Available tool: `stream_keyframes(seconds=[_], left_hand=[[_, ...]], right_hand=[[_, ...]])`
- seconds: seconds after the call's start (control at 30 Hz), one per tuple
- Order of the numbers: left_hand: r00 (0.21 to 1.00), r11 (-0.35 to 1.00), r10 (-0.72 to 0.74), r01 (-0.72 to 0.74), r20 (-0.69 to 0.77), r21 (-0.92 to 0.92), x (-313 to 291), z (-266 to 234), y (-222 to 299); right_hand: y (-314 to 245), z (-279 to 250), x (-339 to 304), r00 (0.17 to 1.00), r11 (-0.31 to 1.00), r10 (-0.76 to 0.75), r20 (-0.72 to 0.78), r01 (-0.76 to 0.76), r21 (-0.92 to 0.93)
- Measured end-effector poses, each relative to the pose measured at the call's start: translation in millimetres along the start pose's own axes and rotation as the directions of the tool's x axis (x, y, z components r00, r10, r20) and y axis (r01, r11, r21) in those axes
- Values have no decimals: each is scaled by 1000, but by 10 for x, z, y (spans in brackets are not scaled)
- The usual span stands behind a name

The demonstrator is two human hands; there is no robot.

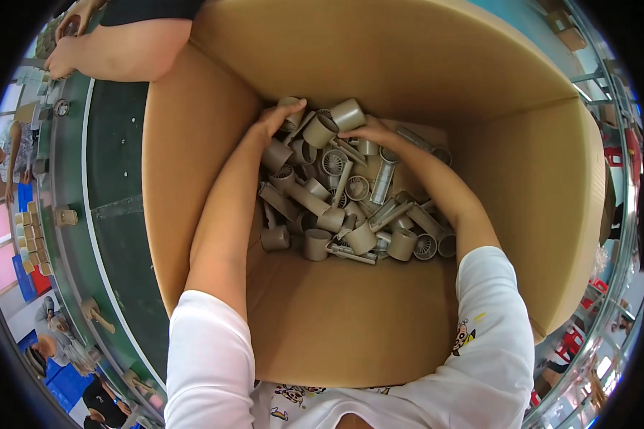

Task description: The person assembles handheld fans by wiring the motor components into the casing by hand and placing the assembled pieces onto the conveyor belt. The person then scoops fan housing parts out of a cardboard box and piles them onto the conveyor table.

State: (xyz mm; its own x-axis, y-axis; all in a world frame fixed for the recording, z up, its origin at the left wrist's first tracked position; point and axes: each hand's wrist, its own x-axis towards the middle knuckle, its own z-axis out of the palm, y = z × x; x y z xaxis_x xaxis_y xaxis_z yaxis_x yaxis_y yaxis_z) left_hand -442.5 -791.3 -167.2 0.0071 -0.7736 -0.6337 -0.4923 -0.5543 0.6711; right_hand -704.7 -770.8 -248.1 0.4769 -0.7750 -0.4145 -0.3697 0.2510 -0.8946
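Both my arms reach down into a deep cardboard box [350, 322]. A heap of beige plastic housings [329, 218], each with a round barrel and a handle like a hair dryer's, lies on its bottom; some show a spoked round grille. At the far left of the heap, my left hand [273, 120] is closed around a housing [290, 114], thumb along its barrel. My right hand [371, 131] grips another housing [348, 114] from its right side, partly hidden by the barrel. A further open-ended barrel [320, 131] sits between the two hands.
Left of the box runs a green conveyor [118, 179] with a white line and a few parts along it. Another person's arm [125, 51] reaches across at the upper left. Stacked beige pieces [32, 239] stand beyond the belt. A metal rail [626, 193] curves along the right.
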Motion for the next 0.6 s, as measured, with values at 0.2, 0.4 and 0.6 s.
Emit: stream_keyframes(seconds=[0.2,0.4,0.6], left_hand=[[883,879,-113,302,456,-368,61,47,-272],[910,804,-22,262,414,-533,48,152,-591],[940,979,-5,74,340,-192,20,187,-1023]], right_hand=[[-203,-53,-150,985,960,127,120,-153,234],[52,-40,43,850,781,338,403,-493,385],[371,447,74,881,638,301,365,-471,609]])
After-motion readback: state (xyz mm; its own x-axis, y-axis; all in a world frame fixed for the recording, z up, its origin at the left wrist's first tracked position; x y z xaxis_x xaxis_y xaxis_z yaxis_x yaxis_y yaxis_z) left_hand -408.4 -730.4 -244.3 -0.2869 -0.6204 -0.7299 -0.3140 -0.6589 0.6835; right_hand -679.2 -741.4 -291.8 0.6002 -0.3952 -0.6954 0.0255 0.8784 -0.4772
